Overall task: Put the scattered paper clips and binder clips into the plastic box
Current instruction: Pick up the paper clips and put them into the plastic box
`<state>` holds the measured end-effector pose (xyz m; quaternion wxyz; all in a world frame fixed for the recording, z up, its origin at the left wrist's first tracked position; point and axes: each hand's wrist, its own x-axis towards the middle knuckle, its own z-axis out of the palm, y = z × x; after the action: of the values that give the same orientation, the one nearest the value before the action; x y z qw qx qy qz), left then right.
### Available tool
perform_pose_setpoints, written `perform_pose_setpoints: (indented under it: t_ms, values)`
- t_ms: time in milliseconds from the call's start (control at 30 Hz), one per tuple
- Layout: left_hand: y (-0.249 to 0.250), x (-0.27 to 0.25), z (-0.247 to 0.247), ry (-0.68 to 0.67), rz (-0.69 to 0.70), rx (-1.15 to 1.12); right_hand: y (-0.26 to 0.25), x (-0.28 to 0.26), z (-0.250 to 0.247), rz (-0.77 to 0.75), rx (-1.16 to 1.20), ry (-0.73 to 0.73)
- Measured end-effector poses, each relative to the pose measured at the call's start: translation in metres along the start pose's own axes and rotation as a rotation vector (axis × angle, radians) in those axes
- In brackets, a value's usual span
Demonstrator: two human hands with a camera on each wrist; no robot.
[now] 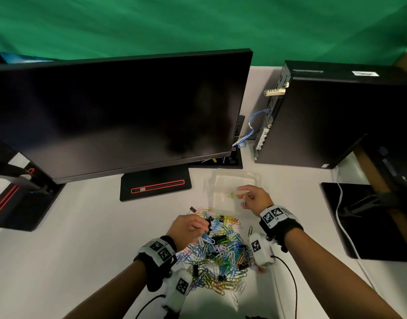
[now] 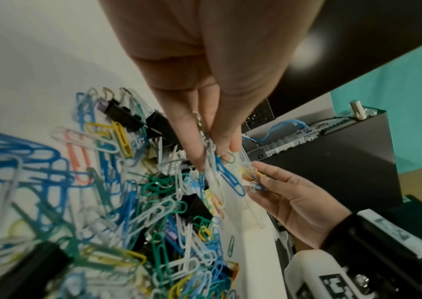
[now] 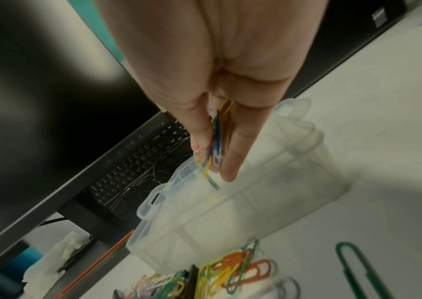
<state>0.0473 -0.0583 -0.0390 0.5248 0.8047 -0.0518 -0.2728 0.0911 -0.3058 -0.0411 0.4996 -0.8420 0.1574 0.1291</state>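
Observation:
A heap of coloured paper clips and black binder clips (image 1: 218,252) lies on the white desk in front of me. My left hand (image 1: 189,226) is over the heap's far left part and pinches a few clips (image 2: 212,161), white and blue ones among them. Just beyond the heap stands the clear plastic box (image 1: 234,180) with its lid open. My right hand (image 1: 253,196) hovers over the box and pinches a bunch of coloured clips (image 3: 214,145); a green one dangles from the bunch into the box (image 3: 255,202).
A dark monitor (image 1: 115,113) on its stand (image 1: 155,187) fills the back left. A black computer tower (image 1: 331,116) stands back right, a black pad (image 1: 368,222) with a white cable at right. One grey clip (image 1: 250,230) lies apart near my right wrist.

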Motion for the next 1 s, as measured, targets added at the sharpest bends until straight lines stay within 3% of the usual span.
perform_pose_setpoints:
  t_ms: [167, 400, 567, 633, 800, 1000]
  values:
    - [0.011, 0.012, -0.002, 0.01, -0.004, -0.129, 0.0, 0.002, 0.001, -0.01, -0.071, -0.069]
    - [0.031, 0.032, -0.004, 0.02, 0.013, -0.209, 0.002, -0.009, -0.001, -0.08, -0.141, -0.015]
    - [0.053, 0.054, -0.004, 0.053, 0.006, -0.222, 0.01, -0.022, 0.004, -0.137, -0.382, -0.185]
    - [0.06, 0.063, -0.002, 0.056, -0.011, -0.252, 0.015, -0.025, 0.01, -0.123, -0.437, -0.179]
    - [0.069, 0.079, 0.009, 0.062, -0.078, -0.384, 0.02, -0.034, 0.019, -0.111, -0.404, -0.15]
    - [0.077, 0.079, 0.016, -0.023, -0.111, -0.504, 0.016, -0.04, 0.016, -0.152, -0.395, -0.166]
